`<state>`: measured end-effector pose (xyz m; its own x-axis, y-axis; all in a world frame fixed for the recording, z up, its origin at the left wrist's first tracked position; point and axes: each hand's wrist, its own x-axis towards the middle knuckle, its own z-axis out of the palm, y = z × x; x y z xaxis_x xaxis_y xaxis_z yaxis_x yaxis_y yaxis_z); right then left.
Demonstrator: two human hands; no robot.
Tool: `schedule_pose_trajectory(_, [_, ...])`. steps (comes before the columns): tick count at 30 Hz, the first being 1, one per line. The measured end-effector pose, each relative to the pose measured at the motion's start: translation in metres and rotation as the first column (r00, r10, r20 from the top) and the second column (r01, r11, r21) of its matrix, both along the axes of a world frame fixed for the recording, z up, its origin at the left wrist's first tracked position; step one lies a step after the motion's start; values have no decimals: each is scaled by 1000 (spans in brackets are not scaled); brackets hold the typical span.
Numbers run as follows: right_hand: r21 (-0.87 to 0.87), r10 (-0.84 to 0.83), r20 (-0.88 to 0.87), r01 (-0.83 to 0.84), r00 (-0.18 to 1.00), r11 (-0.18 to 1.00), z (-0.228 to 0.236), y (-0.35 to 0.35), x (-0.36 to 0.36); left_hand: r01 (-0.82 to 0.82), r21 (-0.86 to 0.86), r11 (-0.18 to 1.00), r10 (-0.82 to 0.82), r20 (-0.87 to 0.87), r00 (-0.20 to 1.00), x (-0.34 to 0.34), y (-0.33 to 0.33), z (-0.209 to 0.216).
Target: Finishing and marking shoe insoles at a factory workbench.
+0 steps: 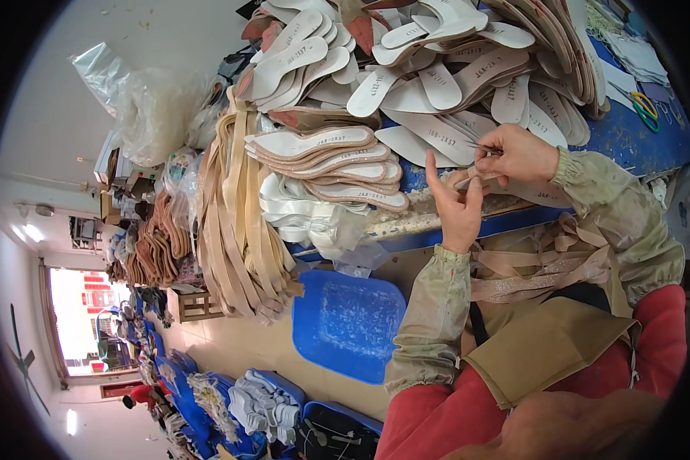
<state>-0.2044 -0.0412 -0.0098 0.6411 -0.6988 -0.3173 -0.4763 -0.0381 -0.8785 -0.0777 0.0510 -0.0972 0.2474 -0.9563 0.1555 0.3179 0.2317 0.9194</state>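
Note:
My right hand point(517, 155) is closed in a pinch, with a thin pointed metal tool point(477, 146) jutting from its fingers. Its exact kind is too small to make out. Close beside it, my left hand point(458, 211) has the index finger stretched upward, while its thumb and other fingers close on a small pale piece near the right fingertips. Both hands are above the front edge of the blue worktable point(429, 234). White printed insoles point(437, 138) lie just beyond them. Beige glittery straps point(529, 268) drape over my lap below the hands.
Stacked insoles point(322, 146) and white ribbon bundles point(299, 207) crowd the table's left part. Long beige strips point(238, 207) hang off its end. A blue plastic tub point(345, 322) is on the floor. Green-and-yellow-handled scissors point(644, 111) lie far right. Someone in red point(142, 395) is far off.

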Motion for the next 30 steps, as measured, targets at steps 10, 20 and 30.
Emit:
schedule_pose_trajectory(10, [85,114,106,-123,988,989,15,-22,-29,34,-79,996,-12,260,966,-3,-1,-17])
schedule_pose_trajectory(20, [-567,35,48,-2,998,823,-7,10,-83,135,-1,991,-130,267,955,-23,-6,-3])
schedule_pose_trajectory(30, [-595,-178,66,182,982,783,-13,35,-139,211,-181,961,76,900,428,-70,-19,45])
